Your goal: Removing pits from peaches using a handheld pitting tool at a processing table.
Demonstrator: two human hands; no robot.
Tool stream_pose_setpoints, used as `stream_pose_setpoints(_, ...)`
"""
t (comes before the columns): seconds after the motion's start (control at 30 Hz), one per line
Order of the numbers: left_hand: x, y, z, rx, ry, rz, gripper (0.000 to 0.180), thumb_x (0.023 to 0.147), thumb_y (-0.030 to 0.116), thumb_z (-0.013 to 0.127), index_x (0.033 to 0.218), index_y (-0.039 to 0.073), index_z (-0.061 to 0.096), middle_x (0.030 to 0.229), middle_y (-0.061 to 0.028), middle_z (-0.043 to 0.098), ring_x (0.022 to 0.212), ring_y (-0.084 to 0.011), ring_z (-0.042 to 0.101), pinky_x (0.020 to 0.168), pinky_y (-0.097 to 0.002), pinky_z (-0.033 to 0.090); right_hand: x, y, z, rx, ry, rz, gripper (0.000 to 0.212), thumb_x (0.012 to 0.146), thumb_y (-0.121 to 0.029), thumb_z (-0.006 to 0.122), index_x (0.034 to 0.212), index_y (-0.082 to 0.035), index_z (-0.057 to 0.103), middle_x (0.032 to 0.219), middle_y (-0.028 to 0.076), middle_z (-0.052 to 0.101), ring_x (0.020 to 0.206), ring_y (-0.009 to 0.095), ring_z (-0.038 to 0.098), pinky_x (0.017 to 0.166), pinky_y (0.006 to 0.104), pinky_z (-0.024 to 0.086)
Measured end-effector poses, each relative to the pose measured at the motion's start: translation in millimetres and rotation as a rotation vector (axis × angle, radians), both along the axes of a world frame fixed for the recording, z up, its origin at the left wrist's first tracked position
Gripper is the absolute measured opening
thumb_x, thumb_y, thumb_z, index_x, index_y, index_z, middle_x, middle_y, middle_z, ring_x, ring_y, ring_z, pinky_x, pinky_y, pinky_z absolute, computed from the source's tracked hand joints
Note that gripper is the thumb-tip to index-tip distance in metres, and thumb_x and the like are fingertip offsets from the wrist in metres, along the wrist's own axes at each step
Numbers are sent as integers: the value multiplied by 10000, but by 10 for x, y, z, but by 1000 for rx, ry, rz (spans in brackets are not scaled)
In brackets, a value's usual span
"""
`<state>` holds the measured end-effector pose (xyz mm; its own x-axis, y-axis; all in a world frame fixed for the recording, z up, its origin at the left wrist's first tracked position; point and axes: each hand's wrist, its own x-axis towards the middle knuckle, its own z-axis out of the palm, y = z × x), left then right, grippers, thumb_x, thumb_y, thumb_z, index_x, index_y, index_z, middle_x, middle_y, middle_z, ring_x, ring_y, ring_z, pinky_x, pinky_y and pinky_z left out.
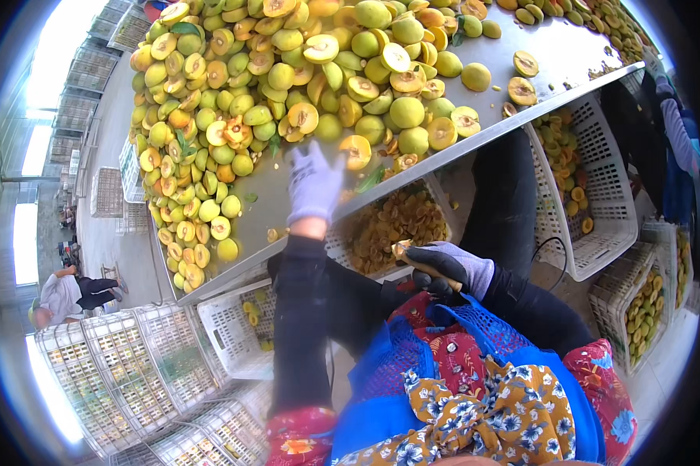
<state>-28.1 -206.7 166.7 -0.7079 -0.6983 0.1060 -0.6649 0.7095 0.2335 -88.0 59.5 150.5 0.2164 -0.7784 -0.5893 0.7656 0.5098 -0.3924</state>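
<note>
My left hand (315, 184), in a pale lavender glove, reaches over the metal table with its fingers spread and slightly blurred. It holds nothing that I can see and is nearest to a halved stone fruit (355, 152) with orange flesh. Beyond it lies a big heap of yellow-green stone fruit (288, 76), many cut in half. My right hand (462, 266), in a glove with a dark palm, is closed around a wooden-handled tool (437, 273) above my lap. A small pale piece (401, 248) shows at the tool's tip; I cannot tell what it is.
Below the table edge (443, 150) stands a crate of brownish scraps (396, 225). To the right are white crates (610, 194) holding cut fruit. A white basket (229, 330) and stacked crates (125, 365) stand at the left. Another person (62, 295) sits far left.
</note>
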Motion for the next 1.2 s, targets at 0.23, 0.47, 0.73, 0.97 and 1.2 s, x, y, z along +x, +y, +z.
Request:
stream_pose_setpoints(0.23,-122,162,-114,449,90,-136,455,855,283,682,1166,-17,536,1101,-196,626,997,-348,619,894,-403,497,-34,114,-106,-75,-40,-78,353,994,-385,527,854,-65,577,573,10,515,377,64,440,351,200,341)
stream_pose_setpoints(0.47,542,915,26,703,801,103,285,914,132,646,1159,17,559,1064,-73,600,957,-157,587,853,-284,507,-9,32,-57,-196,-548,-170,391,1025,-398,450,1152,-51,575,610,16,517,381,78,419,357,206,333)
stream_pose_setpoints(0.73,701,1320,-449,796,923,319,378,1027,348,491,1193,13,546,1057,-91,617,889,-171,607,748,-289,514,259,37,115,-631,721,-28,215,970,-225,494,1004,-20,550,789,95,544,672,217,529,576,346,429)
stream_pose_setpoints(0.97,893,1406,-363,998,903,89,402,944,286,607,1217,7,508,1024,-115,639,807,-187,642,652,-277,516,306,24,262,-434,1450,34,265,958,-229,555,1031,11,471,734,248,596,711,420,621,606,497,473)
stream_pose_setpoints(1.2,971,1524,-168,523,626,-191,373,889,144,621,1199,-28,504,1041,-178,614,888,-310,638,762,-369,517,386,65,303,-407,1608,160,294,961,-253,545,983,26,453,620,204,595,584,404,617,529,495,473)
